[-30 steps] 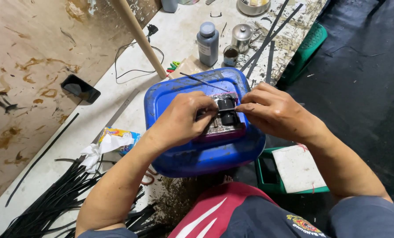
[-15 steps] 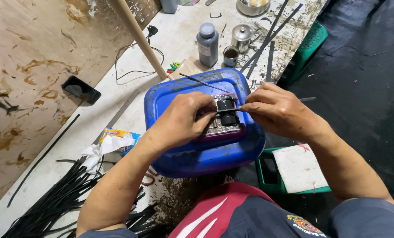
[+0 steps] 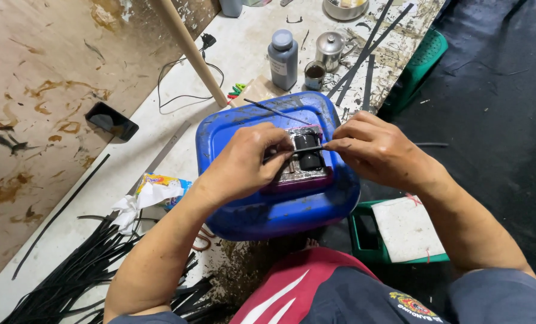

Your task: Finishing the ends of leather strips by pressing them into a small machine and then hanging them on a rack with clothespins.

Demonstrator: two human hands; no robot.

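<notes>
A thin black strip [image 3: 307, 149] is pinched between left hand [image 3: 244, 165] and right hand [image 3: 379, 147] over two black rollers [image 3: 309, 151]; the strip's ends are hidden by fingertips, above a blue tub [image 3: 268, 210].

Black piece [image 3: 308, 150] half-hidden by fingers [image 3: 278, 157]

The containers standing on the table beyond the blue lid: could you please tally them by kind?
Grey plastic bottle: 1
Small metal kettle with lid: 1
Small dark open jar: 1
Round metal bowl at the top edge: 1
Total: 4
</notes>
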